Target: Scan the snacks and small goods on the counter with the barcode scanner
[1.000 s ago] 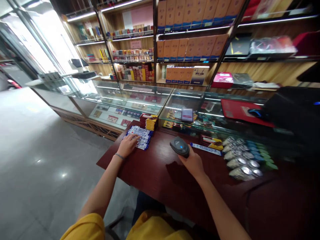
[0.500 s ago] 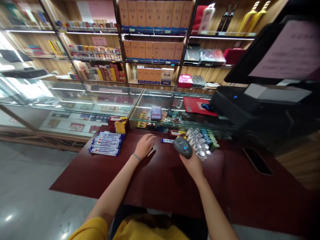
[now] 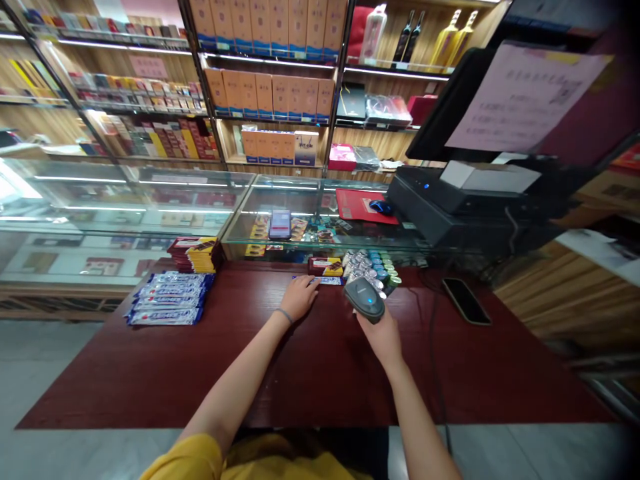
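My right hand (image 3: 384, 337) is closed around a grey handheld barcode scanner (image 3: 365, 299) with a blue light, held just above the dark red counter (image 3: 310, 360). My left hand (image 3: 299, 297) lies on the counter with its fingers resting on a single blue-and-white snack bar (image 3: 327, 281). A red-and-yellow chocolate pack (image 3: 325, 266) sits just behind that bar. To the right of it lie several foil-wrapped rolls (image 3: 367, 272) in silver, blue and green.
A pile of blue-and-white bars (image 3: 167, 298) and a stack of red-yellow packs (image 3: 195, 253) lie at the counter's left. A black phone (image 3: 466, 301) rests at the right. Behind are a glass display case (image 3: 320, 223), a cash register with screen (image 3: 465, 200) and stocked shelves.
My left hand left the pile of bars at the left and came across to the single bar in the middle. My view swung right. The scanner stayed in my right hand.
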`<state>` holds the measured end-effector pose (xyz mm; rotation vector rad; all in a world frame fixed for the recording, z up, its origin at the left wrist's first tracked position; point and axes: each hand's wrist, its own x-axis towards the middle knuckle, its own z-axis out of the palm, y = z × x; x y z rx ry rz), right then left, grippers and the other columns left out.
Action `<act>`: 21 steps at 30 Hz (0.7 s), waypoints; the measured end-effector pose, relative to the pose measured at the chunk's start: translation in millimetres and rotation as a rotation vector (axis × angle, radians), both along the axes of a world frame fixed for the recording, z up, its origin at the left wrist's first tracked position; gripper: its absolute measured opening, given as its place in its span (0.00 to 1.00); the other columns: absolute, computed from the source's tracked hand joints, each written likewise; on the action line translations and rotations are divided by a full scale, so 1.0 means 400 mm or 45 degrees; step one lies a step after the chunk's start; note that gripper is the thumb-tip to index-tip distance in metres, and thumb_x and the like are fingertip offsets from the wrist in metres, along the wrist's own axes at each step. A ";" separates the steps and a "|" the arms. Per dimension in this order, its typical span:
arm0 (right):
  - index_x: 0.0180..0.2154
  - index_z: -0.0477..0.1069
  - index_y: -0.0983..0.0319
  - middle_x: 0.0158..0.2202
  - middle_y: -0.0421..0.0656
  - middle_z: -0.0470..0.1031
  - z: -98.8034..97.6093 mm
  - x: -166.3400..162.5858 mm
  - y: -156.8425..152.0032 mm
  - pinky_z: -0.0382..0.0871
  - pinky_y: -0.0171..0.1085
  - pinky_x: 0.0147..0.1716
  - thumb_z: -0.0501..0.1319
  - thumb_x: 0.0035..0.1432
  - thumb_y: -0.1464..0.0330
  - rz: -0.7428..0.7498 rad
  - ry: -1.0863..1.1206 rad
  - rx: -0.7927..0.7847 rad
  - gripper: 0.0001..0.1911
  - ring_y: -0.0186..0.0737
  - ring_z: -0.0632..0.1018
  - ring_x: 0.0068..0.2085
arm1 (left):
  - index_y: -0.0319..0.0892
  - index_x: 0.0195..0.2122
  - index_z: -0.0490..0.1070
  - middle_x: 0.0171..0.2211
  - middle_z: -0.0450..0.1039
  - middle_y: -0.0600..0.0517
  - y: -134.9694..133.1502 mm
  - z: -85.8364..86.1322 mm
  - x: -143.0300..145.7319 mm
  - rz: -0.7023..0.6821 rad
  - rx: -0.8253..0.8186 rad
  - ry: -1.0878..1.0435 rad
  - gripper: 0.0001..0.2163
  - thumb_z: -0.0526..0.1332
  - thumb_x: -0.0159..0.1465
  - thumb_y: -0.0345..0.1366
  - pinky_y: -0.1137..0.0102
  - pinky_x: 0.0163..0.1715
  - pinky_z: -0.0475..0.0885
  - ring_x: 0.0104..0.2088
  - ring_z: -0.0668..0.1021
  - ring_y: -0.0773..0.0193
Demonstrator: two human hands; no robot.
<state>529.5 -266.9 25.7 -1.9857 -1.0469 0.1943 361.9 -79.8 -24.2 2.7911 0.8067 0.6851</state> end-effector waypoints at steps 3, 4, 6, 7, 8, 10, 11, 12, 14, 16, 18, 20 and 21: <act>0.53 0.69 0.60 0.38 0.51 0.81 -0.004 0.003 0.000 0.74 0.44 0.41 0.62 0.52 0.55 0.000 0.013 -0.001 0.28 0.55 0.82 0.43 | 0.47 0.57 0.68 0.51 0.71 0.46 -0.002 -0.001 -0.007 0.075 -0.008 0.036 0.17 0.57 0.68 0.36 0.59 0.51 0.66 0.52 0.70 0.54; 0.54 0.68 0.60 0.38 0.51 0.81 -0.005 0.004 0.000 0.74 0.44 0.41 0.62 0.52 0.55 0.006 0.010 -0.005 0.29 0.55 0.82 0.43 | 0.48 0.56 0.69 0.50 0.72 0.46 -0.001 -0.001 -0.008 0.095 -0.010 0.044 0.16 0.57 0.68 0.36 0.59 0.50 0.66 0.51 0.70 0.54; 0.55 0.68 0.60 0.38 0.51 0.81 -0.006 0.003 0.001 0.74 0.44 0.41 0.62 0.52 0.55 0.017 0.007 -0.018 0.30 0.56 0.81 0.44 | 0.47 0.54 0.72 0.48 0.73 0.46 0.002 -0.001 -0.010 0.092 -0.014 0.054 0.14 0.57 0.68 0.36 0.61 0.48 0.67 0.49 0.70 0.55; 0.55 0.67 0.60 0.38 0.51 0.81 -0.005 0.001 0.002 0.74 0.44 0.41 0.62 0.52 0.55 0.022 0.009 -0.024 0.30 0.56 0.81 0.44 | 0.46 0.53 0.72 0.46 0.73 0.46 0.003 -0.001 -0.010 0.071 -0.016 0.057 0.13 0.57 0.68 0.36 0.62 0.47 0.67 0.47 0.71 0.56; 0.55 0.68 0.60 0.39 0.51 0.81 -0.003 -0.001 0.003 0.74 0.44 0.41 0.62 0.52 0.56 0.029 0.013 -0.028 0.30 0.56 0.81 0.44 | 0.45 0.52 0.73 0.45 0.73 0.46 0.004 0.000 -0.010 0.047 -0.018 0.055 0.13 0.56 0.68 0.36 0.63 0.46 0.68 0.46 0.71 0.56; 0.54 0.68 0.60 0.39 0.51 0.81 0.005 -0.009 0.006 0.73 0.44 0.42 0.62 0.52 0.56 0.046 0.020 -0.031 0.29 0.55 0.81 0.45 | 0.43 0.50 0.74 0.42 0.74 0.45 0.005 0.004 -0.013 0.006 -0.026 0.040 0.13 0.55 0.69 0.36 0.64 0.45 0.69 0.43 0.72 0.57; 0.54 0.68 0.60 0.39 0.50 0.81 0.009 -0.013 0.009 0.73 0.44 0.42 0.62 0.52 0.57 0.054 0.020 -0.029 0.29 0.55 0.81 0.45 | 0.42 0.49 0.74 0.41 0.74 0.45 0.005 0.007 -0.017 -0.002 -0.037 0.024 0.13 0.54 0.69 0.35 0.64 0.44 0.69 0.42 0.73 0.58; 0.55 0.67 0.60 0.40 0.50 0.81 0.014 -0.018 0.013 0.73 0.44 0.42 0.62 0.52 0.57 0.063 0.017 -0.026 0.29 0.55 0.80 0.46 | 0.42 0.48 0.75 0.40 0.74 0.45 0.004 0.012 -0.022 -0.001 -0.056 0.001 0.13 0.53 0.70 0.35 0.64 0.44 0.70 0.41 0.73 0.58; 0.55 0.66 0.60 0.40 0.50 0.81 0.022 -0.027 0.024 0.73 0.44 0.42 0.61 0.53 0.57 0.087 0.006 -0.019 0.29 0.55 0.80 0.46 | 0.42 0.47 0.75 0.39 0.75 0.45 0.004 0.025 -0.037 0.017 -0.124 -0.074 0.13 0.52 0.70 0.34 0.65 0.44 0.71 0.41 0.75 0.59; 0.56 0.66 0.60 0.41 0.50 0.81 0.027 -0.035 0.041 0.73 0.45 0.41 0.62 0.53 0.57 0.116 -0.003 -0.006 0.30 0.54 0.81 0.45 | 0.42 0.47 0.75 0.39 0.76 0.46 0.006 0.040 -0.059 0.048 -0.244 -0.204 0.13 0.51 0.70 0.33 0.64 0.45 0.71 0.42 0.76 0.59; 0.57 0.65 0.60 0.42 0.50 0.80 0.028 -0.043 0.061 0.73 0.45 0.42 0.62 0.53 0.57 0.151 -0.007 0.023 0.30 0.53 0.80 0.45 | 0.42 0.47 0.75 0.41 0.76 0.46 0.014 0.053 -0.089 0.099 -0.437 -0.387 0.13 0.52 0.70 0.35 0.64 0.46 0.72 0.43 0.77 0.59; 0.58 0.63 0.60 0.44 0.50 0.79 0.027 -0.054 0.086 0.73 0.45 0.44 0.62 0.53 0.57 0.186 -0.005 0.056 0.32 0.52 0.79 0.47 | 0.42 0.47 0.74 0.41 0.77 0.46 0.025 0.060 -0.123 0.138 -0.766 -0.572 0.13 0.53 0.69 0.38 0.65 0.42 0.75 0.41 0.78 0.60; 0.58 0.63 0.60 0.44 0.50 0.79 0.026 -0.061 0.099 0.73 0.45 0.44 0.62 0.53 0.58 0.207 0.000 0.065 0.32 0.52 0.79 0.48 | 0.41 0.48 0.73 0.40 0.78 0.46 0.030 0.062 -0.142 0.144 -0.980 -0.642 0.14 0.53 0.69 0.40 0.66 0.38 0.76 0.39 0.79 0.60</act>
